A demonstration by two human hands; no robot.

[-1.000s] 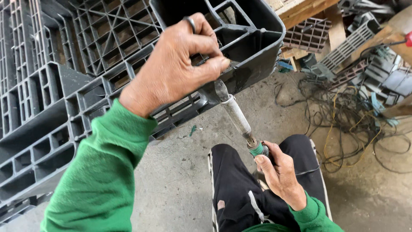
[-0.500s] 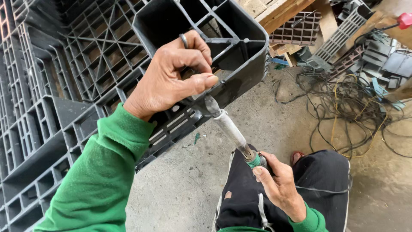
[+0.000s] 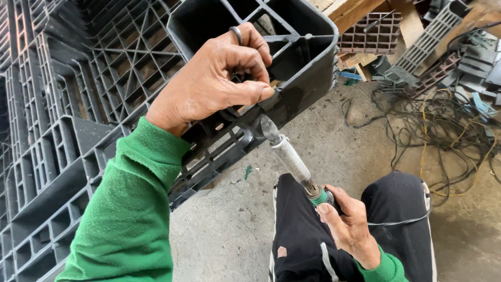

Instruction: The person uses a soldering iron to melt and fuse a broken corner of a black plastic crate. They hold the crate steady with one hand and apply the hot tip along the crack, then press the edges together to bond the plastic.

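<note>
The right hand [image 3: 347, 224] grips the green-collared metal soldering iron [image 3: 292, 159], its long axis rising up-left to the black plastic pallet [image 3: 308, 78]; the left hand [image 3: 214, 83], nearer the tip, pinches a small tan strip [image 3: 273, 83] just above.

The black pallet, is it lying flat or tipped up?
Tipped up. The black pallet leans with its corner raised off the concrete floor, the left hand at its edge.

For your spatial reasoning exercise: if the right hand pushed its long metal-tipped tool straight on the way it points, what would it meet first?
Probably the black plastic pallet: the right hand aims the grey metal-tipped tool up-left, its tip at the pallet's lower edge just under the left hand. Whether it touches already is unclear.
</note>
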